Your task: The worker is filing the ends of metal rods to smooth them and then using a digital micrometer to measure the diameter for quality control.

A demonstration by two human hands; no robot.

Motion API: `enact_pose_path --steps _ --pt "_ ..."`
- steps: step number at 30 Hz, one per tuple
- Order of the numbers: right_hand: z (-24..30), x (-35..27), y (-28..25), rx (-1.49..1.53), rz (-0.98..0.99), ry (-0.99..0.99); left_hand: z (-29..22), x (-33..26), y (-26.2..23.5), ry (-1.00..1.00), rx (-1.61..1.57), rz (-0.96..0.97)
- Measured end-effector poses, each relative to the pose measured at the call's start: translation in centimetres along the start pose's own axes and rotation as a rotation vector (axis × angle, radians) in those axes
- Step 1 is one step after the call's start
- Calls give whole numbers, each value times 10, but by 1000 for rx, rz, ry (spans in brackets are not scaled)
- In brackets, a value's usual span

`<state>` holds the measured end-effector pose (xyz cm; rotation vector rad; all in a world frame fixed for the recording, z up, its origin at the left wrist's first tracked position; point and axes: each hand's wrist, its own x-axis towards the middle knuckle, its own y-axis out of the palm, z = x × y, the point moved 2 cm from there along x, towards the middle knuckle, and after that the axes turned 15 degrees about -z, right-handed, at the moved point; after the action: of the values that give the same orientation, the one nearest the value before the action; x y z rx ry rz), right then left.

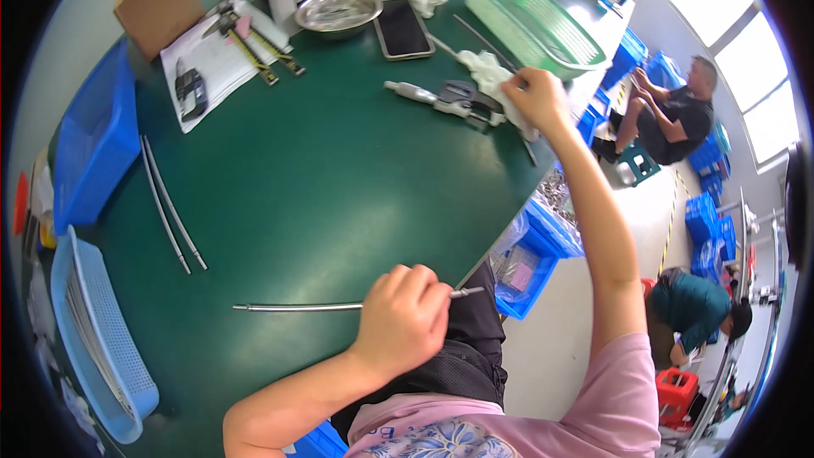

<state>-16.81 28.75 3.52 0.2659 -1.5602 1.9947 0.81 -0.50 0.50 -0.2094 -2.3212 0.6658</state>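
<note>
My left hand (404, 315) is closed round a thin metal tube (297, 308), which sticks out on both sides of the fist near the table's front edge. At the far right my right hand (540, 100) has its fingers drawn together over a crumpled white cloth (490, 76); whatever lies between the fingertips is hidden. Just left of that hand lies a micrometer (454, 102) with a grey barrel. The end of a thin rod (530, 153) shows below the cloth. Two more slender metal tubes (168, 203) lie side by side on the left of the green table (314, 170).
A blue bin (97, 136) and a light-blue basket (102, 339) of tubes line the left. Behind are a phone (404, 30), a metal bowl (339, 13), papers with a caliper (246, 38), and a green basket (534, 25). Two people (678, 110) sit off right.
</note>
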Motion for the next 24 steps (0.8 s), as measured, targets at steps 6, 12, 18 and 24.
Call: enact_pose_path --steps 6,12,18,24 --pt "43 23 -36 146 -246 -148 0 -3 -3 -22 11 93" --pt "83 40 -32 91 -361 -299 -1 -2 -5 -44 -24 98" --pt "139 25 -17 488 -130 -375 1 -4 -10 -58 -17 111" --pt "234 -10 52 638 196 -766 1 -2 -7 -43 -47 80"
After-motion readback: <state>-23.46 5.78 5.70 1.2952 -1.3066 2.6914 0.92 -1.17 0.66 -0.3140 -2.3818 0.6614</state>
